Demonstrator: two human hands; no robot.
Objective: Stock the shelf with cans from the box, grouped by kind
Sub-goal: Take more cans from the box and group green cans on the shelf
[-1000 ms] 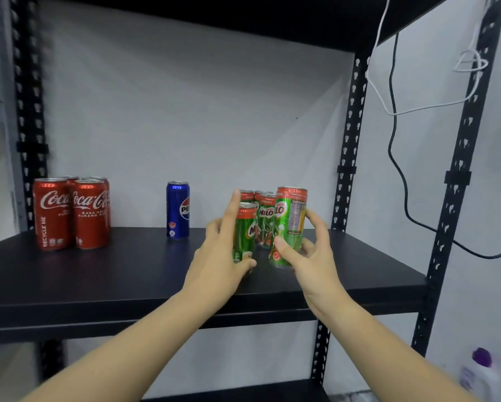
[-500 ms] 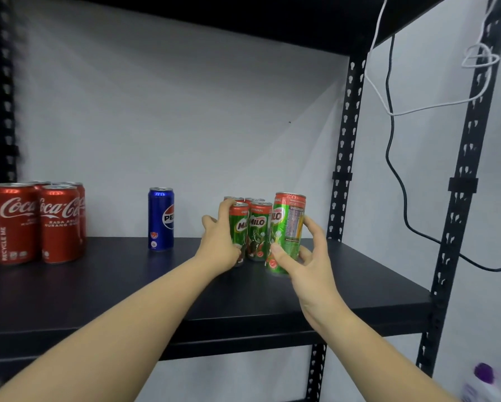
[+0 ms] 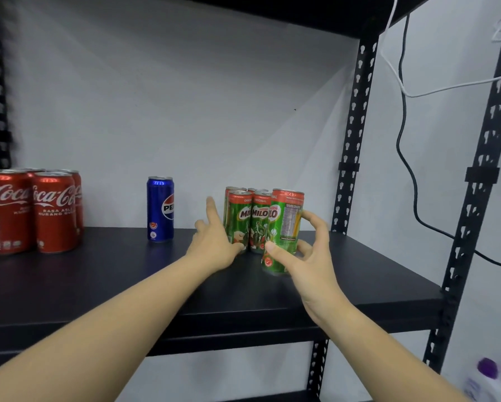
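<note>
A tall green Milo can [image 3: 285,227] stands on the black shelf [image 3: 98,280], at the right front of a tight cluster of Milo cans [image 3: 245,219]. Our right hand [image 3: 304,250] curls around it, thumb at its lower front and fingers [image 3: 316,224] arched behind its right side; we cannot tell whether they press the can or sit just off it. Our left hand [image 3: 214,242] rests against the left side of the cluster, its fingers spread and clasping nothing, thumb touching the base of the nearest can. Left of the group, apart from it, a single blue Pepsi can [image 3: 160,208] stands upright. Farther left, at the shelf's end, red Coca-Cola cans [image 3: 32,210] are bunched together. A purple-capped bottle [image 3: 485,381] shows, blurred, at lower right.
</note>
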